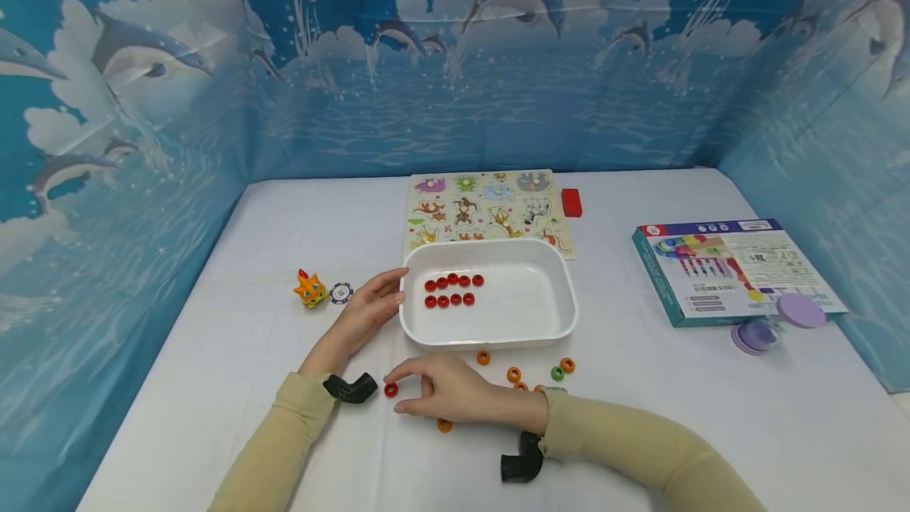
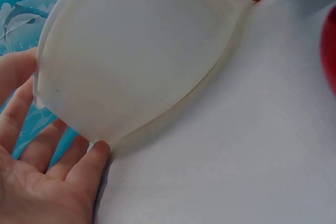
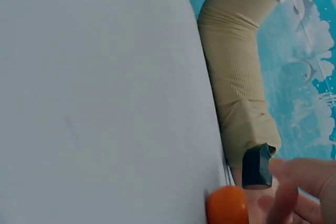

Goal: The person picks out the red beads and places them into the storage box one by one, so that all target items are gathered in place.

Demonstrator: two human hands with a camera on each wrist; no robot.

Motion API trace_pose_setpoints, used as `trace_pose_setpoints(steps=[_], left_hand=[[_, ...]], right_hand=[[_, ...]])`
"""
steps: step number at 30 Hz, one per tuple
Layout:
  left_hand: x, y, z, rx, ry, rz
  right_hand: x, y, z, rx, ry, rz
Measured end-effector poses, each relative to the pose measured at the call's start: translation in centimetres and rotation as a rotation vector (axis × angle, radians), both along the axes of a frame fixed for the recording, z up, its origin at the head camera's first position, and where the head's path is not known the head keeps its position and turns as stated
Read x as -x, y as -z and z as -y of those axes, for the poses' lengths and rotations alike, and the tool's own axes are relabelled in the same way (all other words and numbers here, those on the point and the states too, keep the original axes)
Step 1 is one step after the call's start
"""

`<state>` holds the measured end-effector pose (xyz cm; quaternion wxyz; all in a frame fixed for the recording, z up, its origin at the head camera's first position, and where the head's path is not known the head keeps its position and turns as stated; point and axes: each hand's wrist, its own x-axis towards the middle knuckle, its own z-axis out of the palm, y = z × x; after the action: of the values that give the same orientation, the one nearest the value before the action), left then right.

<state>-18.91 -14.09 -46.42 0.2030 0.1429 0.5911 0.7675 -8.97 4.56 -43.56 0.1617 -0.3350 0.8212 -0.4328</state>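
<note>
A white tray (image 1: 498, 336) stands mid-table with several red ring beads (image 1: 456, 299) in two rows in its left half. At the tray's left end is my left hand (image 1: 366, 314); its spread fingertips (image 2: 97, 156) touch the outer wall and rim. Below the tray, my right hand (image 1: 451, 389) hovers low with thumb and index finger apart. A loose red bead (image 1: 391, 390) lies by those fingertips, seemingly not gripped. Orange beads (image 1: 513, 374) and a green bead (image 1: 558, 374) lie around the right hand and wrist, some partly hidden. An orange bead (image 3: 228, 205) appears beside the right fingers in the right wrist view.
Behind the tray lies an animal puzzle board (image 1: 490, 204), with a red block (image 1: 571, 202) alongside. A toy box (image 1: 732, 271) and purple-lidded containers (image 1: 757, 334) are at right. An orange toy figure (image 1: 310, 289) and a poker chip (image 1: 341, 293) sit at left.
</note>
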Motion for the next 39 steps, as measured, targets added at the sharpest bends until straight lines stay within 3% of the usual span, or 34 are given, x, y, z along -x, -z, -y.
trace_pose_setpoints(steps=[8, 19, 23, 27, 31, 35, 39], left_hand=[[0.0, -0.1, 0.0, -0.008, -0.001, 0.008], [0.0, -0.4, 0.0, 0.013, -0.005, 0.019], [0.0, -0.3, 0.0, 0.007, -0.003, 0.022], [0.0, -0.3, 0.1, 0.005, 0.000, 0.024], [0.0, -0.3, 0.1, 0.014, -0.002, 0.019], [0.0, -0.3, 0.1, 0.030, -0.007, 0.019], [0.0, -0.3, 0.0, 0.050, -0.018, 0.019]], right_hand=[[0.7, 1.4, 1.0, -0.053, 0.049, -0.191], [1.0, 1.7, 1.2, -0.073, 0.039, -0.229], [0.7, 0.1, 0.5, -0.098, 0.008, -0.187], [0.9, -2.6, -1.2, -0.105, -0.117, -0.137], [2.2, -5.4, -3.7, -0.095, -0.215, -0.111], [4.2, -7.4, -6.6, -0.062, -0.184, -0.078], [6.7, -7.9, -8.9, -0.020, -0.096, -0.039]])
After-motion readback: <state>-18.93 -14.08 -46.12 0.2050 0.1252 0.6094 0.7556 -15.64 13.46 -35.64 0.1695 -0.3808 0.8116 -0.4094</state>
